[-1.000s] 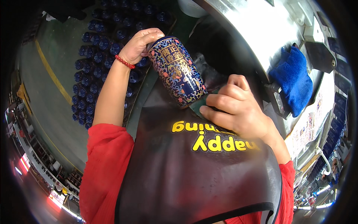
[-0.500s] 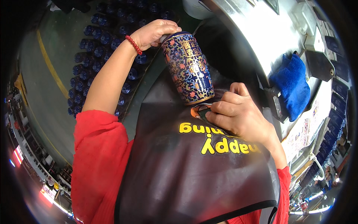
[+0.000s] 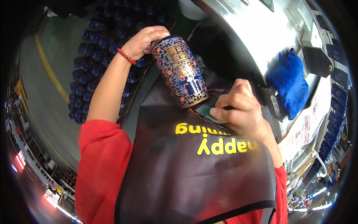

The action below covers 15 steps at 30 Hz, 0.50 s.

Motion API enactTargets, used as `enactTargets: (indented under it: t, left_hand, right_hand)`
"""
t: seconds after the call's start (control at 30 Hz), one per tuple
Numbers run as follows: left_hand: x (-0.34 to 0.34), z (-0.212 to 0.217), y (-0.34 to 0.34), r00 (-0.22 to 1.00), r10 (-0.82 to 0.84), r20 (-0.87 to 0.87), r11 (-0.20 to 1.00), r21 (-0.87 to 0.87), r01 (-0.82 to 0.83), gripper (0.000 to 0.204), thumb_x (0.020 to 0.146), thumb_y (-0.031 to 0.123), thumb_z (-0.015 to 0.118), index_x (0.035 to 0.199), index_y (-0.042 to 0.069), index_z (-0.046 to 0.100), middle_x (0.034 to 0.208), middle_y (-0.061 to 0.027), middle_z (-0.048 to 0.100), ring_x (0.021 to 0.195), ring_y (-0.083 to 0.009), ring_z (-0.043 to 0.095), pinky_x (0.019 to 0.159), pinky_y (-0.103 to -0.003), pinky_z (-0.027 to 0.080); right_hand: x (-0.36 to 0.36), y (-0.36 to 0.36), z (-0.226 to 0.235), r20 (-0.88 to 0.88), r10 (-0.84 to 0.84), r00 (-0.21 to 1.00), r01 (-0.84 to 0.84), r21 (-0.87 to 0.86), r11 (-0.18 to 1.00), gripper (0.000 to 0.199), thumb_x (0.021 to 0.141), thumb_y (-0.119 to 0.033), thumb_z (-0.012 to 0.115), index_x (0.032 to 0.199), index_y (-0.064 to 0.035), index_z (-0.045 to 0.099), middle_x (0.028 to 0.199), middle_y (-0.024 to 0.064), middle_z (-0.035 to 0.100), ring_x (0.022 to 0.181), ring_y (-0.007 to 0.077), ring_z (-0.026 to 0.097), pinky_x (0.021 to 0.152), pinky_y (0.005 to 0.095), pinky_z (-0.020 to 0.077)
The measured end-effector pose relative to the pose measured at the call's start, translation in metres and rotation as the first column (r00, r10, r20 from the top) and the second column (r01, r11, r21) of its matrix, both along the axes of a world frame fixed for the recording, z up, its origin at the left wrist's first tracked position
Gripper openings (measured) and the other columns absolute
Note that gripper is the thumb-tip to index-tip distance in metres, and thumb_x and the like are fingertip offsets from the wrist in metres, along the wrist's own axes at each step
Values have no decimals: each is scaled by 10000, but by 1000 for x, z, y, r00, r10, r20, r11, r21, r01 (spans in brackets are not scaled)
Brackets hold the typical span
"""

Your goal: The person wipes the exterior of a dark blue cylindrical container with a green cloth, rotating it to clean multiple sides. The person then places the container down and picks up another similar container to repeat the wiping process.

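A dark blue ceramic bottle [image 3: 181, 72], covered in multicoloured floral scrolls with gold lettering and a gold rim, lies tilted in front of my apron [image 3: 179, 164]. My left hand [image 3: 143, 43], a red bead bracelet at its wrist, is closed round the bottle's narrow end at the upper left; the neck is mostly hidden by the fingers. Close to the bottle's wide lower end, my right hand [image 3: 240, 112] pinches a thin, dark green flat piece [image 3: 209, 111]. The piece reaches to the bottle's lower edge; whether it touches cannot be made out.
Many dark blue bottles [image 3: 95, 56] stand in rows on the floor to the left. A shiny metal worktop [image 3: 242, 26] curves along the right, with a blue cloth [image 3: 289, 86] at its edge beside printed sheets [image 3: 298, 128]. A white bucket [image 3: 192, 9] is at the top.
The bottle and my left hand have shifted slightly left and down, and the bottle has turned a little. My right hand has tilted, showing more of the green piece.
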State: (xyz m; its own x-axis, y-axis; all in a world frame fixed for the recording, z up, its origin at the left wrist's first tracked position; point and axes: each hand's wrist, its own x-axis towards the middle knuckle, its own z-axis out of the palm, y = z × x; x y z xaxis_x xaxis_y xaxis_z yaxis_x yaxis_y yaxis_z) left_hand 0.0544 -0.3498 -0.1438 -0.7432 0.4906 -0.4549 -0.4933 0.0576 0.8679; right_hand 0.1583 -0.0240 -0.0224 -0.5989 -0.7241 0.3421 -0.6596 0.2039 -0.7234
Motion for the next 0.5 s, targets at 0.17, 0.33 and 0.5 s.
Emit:
enactTargets:
  t: [0.17,0.33,0.5]
  left_hand:
    - [8,-10,-6,1000,30,-7,998,59,-29,225,989,302,588,969,93,670,715,83,591,543,25,450,452,-152,296]
    - [13,-21,-15,998,67,-9,993,95,-65,263,999,327,591,1017,77,670,808,47,631,685,-13,539,607,-176,412]
    - [21,-28,-21,990,143,-13,987,77,-141,217,975,337,623,969,129,685,680,114,537,518,19,384,446,-169,247]
  right_hand:
    - [3,6,-14,139,65,988,-71,41,997,257,705,-77,778,959,-98,737,915,22,641,853,214,581,845,382,403]
    - [5,14,-18,199,43,979,-58,69,996,252,715,-41,781,957,-64,715,931,53,641,871,237,602,842,388,448]
    - [3,18,-17,286,-189,939,197,2,980,310,768,57,695,1073,23,655,957,145,646,891,322,642,751,397,526]
